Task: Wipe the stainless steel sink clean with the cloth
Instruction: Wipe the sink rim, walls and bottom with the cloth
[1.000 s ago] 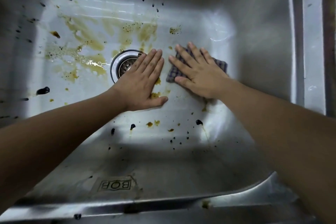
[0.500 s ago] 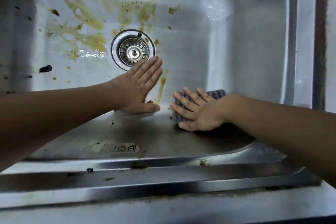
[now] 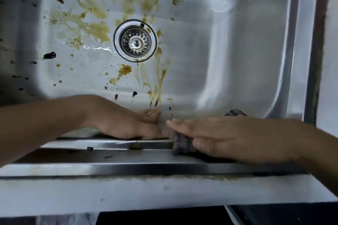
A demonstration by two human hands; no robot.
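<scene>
The stainless steel sink (image 3: pixel 228 45) is streaked with brown stains and dark specks around its drain (image 3: pixel 135 40) and across the left floor. My right hand (image 3: pixel 215 135) lies blurred on the near rim and presses the dark checked cloth (image 3: pixel 182 144) against it. One corner of the cloth pokes out behind the hand. My left hand (image 3: pixel 124 124) rests flat on the sink's near wall just left of the cloth, and its fingertips reach down inside the basin.
A stepped steel ledge (image 3: pixel 109 157) and a white counter edge (image 3: pixel 128 192) run along the front. A dark drip (image 3: pixel 90 148) sits on the ledge. The right rim (image 3: pixel 300 60) meets a dark seam by the wall.
Both hands slid from the sink floor toward me, up the near wall. The right hand carried the cloth onto the front rim, and brown streaks now trail below the drain.
</scene>
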